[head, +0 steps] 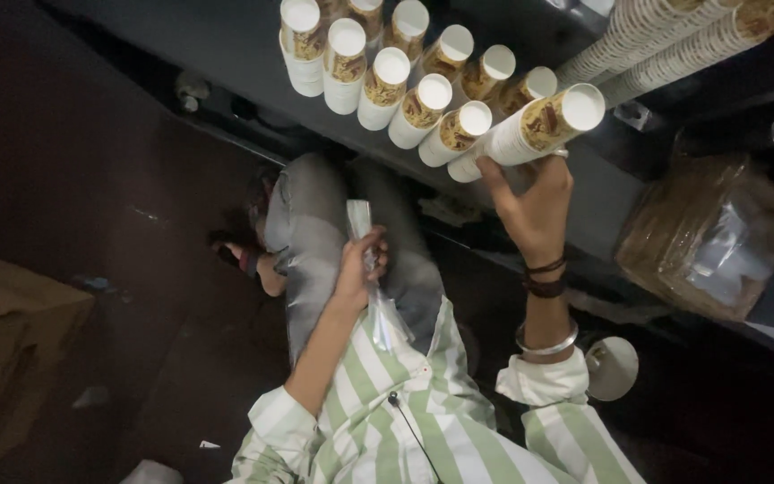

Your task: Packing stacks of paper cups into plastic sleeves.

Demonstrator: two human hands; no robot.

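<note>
My right hand is closed on a cup stack — a sleeve of paper cups lying on its side, white base pointing up-right, brown print on its wall. The fingers wrap it from below at the desk edge. My left hand is pinched shut on a plastic wrapper, clear and crumpled, one end sticking up past the thumb and the rest trailing down over my striped shirt. The two hands are well apart, the left low over my lap, the right raised to the desk.

Just left of the held stack, more cup stacks crowd the dark desk in two rows, white bases toward me, packed touching one another. The nearest one lies against the stack I hold, so there is little room on that side. At upper right, long nested cup columns lean across the desk, close above my stack.

To the right sits a bag of clear-wrapped goods, brown beneath the film, apart from my hand. Below my right wrist a round white disc shows — I cannot tell what it is. At far left a cardboard box stands on the dark floor.
</note>
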